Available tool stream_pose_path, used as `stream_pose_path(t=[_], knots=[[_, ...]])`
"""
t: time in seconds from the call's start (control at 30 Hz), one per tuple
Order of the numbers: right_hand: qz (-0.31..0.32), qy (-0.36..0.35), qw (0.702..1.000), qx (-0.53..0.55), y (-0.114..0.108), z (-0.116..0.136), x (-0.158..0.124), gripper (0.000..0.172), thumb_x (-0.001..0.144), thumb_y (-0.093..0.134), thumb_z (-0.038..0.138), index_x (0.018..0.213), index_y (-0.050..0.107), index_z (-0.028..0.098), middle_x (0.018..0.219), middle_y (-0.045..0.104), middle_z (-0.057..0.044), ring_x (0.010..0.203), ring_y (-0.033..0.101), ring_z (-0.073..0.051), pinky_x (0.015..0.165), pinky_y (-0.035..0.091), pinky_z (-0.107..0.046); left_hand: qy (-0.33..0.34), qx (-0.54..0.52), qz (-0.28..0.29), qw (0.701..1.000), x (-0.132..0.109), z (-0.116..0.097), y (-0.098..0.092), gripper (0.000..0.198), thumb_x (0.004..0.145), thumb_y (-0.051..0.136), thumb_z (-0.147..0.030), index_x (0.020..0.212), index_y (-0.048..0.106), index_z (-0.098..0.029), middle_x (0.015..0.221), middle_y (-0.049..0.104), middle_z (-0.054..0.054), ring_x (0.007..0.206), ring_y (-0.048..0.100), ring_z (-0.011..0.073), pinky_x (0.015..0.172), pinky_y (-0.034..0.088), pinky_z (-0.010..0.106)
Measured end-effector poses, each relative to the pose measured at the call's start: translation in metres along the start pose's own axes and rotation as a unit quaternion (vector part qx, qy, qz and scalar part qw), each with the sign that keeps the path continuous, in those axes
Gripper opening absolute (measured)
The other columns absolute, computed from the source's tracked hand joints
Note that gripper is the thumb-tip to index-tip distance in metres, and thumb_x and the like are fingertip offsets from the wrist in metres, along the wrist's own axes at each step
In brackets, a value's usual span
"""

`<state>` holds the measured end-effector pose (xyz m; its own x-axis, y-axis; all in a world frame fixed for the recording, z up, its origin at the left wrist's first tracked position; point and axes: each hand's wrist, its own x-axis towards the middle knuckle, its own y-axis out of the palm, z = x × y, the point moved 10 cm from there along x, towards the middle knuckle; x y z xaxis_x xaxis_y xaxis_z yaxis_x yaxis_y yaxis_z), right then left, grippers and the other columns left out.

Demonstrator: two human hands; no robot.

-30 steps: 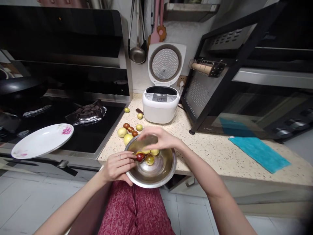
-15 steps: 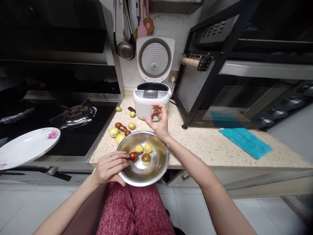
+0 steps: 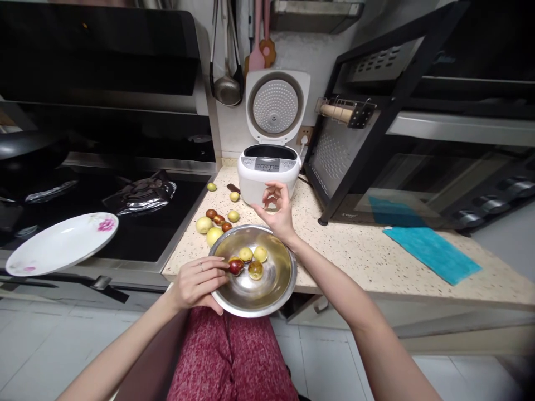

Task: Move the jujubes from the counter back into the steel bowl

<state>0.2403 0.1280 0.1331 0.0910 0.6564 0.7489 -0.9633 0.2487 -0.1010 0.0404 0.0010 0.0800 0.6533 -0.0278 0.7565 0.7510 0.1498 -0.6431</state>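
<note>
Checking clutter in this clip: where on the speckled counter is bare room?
Bare speckled counter lies between the round steel bowl, black metal rack and teal cloth. It is crowded left of the white rice cooker, among the loose green and brown fruits.

Wide-angle head view under moderate indoor light, apparently cast from above. The speckled bench [image 3: 376,250] and the white rice cooker [image 3: 270,178] are evenly lit, while the range hood [image 3: 100,55] and hob [image 3: 125,223] at left remain dark and poorly resolved. Broad soft highlights are seen inside the steel bowl [image 3: 271,289], and a faint sheen lies on the white plate [image 3: 54,248]. Straight lines are bowed towards the frame edges, notably along the black rack [image 3: 355,156]. Focus is fairly sharp centrally; the corners are softened and slightly vignetted.
</note>
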Motion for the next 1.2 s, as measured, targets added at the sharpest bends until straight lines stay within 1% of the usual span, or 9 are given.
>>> stream_pose_path(t=[0.13,0.23,0.37,0.43,0.53,0.63,0.8,1.03,1.2], knots=[[0.082,0.014,0.995,0.063,0.007,0.007,0.006,0.053,0.088,0.072,0.057,0.128,0.058,0.025,0.112,0.068,-0.008,0.106,0.067,-0.023,0.088,0.059,-0.038,0.001,0.006,0.009,1.0,0.001,0.0,0.001,0.043,0.102,0.057,-0.051,0.098,0.071,-0.011,0.085,0.08,0.008,0.096,0.08,0.022,0.097,0.066,0.037],[0.162,0.007,0.98,0.119,0.0,0.019,0.015,0.051,0.094,0.058,0.068,0.11,0.075,0.023,0.114,0.075,-0.009,0.112,0.071,-0.027,0.099,0.058,-0.048,-0.003,0.004,0.011,1.0,0.001,0.0,0.001,0.042,0.102,0.058,-0.051,0.097,0.07,-0.011,0.085,0.08,0.007,0.096,0.08,0.0217,0.098,0.066,0.036],[0.054,-0.017,0.994,0.096,-0.053,0.017,0.038,0.052,0.102,0.051,0.059,0.079,0.081,0.024,0.088,0.08,-0.007,0.092,0.077,-0.025,0.095,0.06,-0.048,-0.004,0.004,0.002,1.0,0.001,0.001,0.002,0.042,0.102,0.057,-0.052,0.095,0.07,-0.012,0.085,0.08,0.006,0.097,0.08,0.0207,0.099,0.065,0.035],[0.033,0.002,0.997,0.075,-0.059,0.007,0.041,0.053,0.103,0.051,0.058,0.077,0.082,0.023,0.086,0.08,-0.007,0.089,0.077,-0.025,0.093,0.061,-0.046,-0.007,0.005,-0.003,1.0,0.001,0.002,0.002,0.042,0.102,0.058,-0.052,0.095,0.07,-0.012,0.085,0.08,0.005,0.097,0.08,0.0204,0.099,0.065,0.035],[0.143,0.042,0.988,0.031,-0.018,-0.011,0.032,0.042,0.098,0.061,0.055,0.089,0.083,0.02,0.096,0.082,-0.008,0.094,0.077,-0.024,0.089,0.062,-0.04,-0.012,0.001,-0.005,1.0,0.0,0.003,0.003,0.041,0.101,0.059,-0.052,0.096,0.07,-0.013,0.085,0.08,0.005,0.098,0.08,0.0205,0.1,0.064,0.035],[0.285,0.011,0.958,-0.034,0.038,-0.024,0.016,0.03,0.095,0.07,0.043,0.109,0.081,0.019,0.115,0.079,-0.01,0.108,0.074,-0.023,0.097,0.058,-0.038,-0.02,-0.001,0.0,1.0,-0.002,0.005,0.005,0.039,0.099,0.062,-0.052,0.099,0.07,-0.014,0.089,0.081,0.006,0.101,0.08,0.0211,0.102,0.063,0.037],[0.396,-0.051,0.912,-0.093,0.089,-0.056,0.01,0.027,0.098,0.066,0.029,0.121,0.076,0.019,0.13,0.074,-0.013,0.125,0.068,-0.026,0.112,0.05,-0.045,-0.021,-0.019,-0.003,1.0,-0.007,0.01,0.006,0.039,0.098,0.066,-0.05,0.108,0.069,-0.012,0.096,0.082,0.008,0.108,0.078,0.0235,0.105,0.062,0.039],[0.45,-0.045,0.884,-0.122,0.116,-0.097,-0.002,0.031,0.087,0.076,0.021,0.118,0.076,0.015,0.123,0.077,-0.015,0.114,0.073,-0.028,0.1,0.056,-0.042,-0.023,-0.057,0.005,0.998,-0.008,0.016,0.009,0.04,0.1,0.063,-0.048,0.114,0.069,-0.011,0.11,0.081,0.013,0.12,0.074,0.0256,0.108,0.059,0.042],[0.397,-0.038,0.91,-0.116,0.098,-0.085,0.006,0.03,0.082,0.082,0.024,0.109,0.075,0.014,0.109,0.079,-0.012,0.097,0.074,-0.024,0.089,0.059,-0.038,-0.03,-0.068,-0.005,0.997,-0.009,0.018,0.007,0.042,0.101,0.061,-0.05,0.115,0.07,-0.011,0.111,0.081,0.014,0.121,0.073,0.0262,0.109,0.059,0.044]])
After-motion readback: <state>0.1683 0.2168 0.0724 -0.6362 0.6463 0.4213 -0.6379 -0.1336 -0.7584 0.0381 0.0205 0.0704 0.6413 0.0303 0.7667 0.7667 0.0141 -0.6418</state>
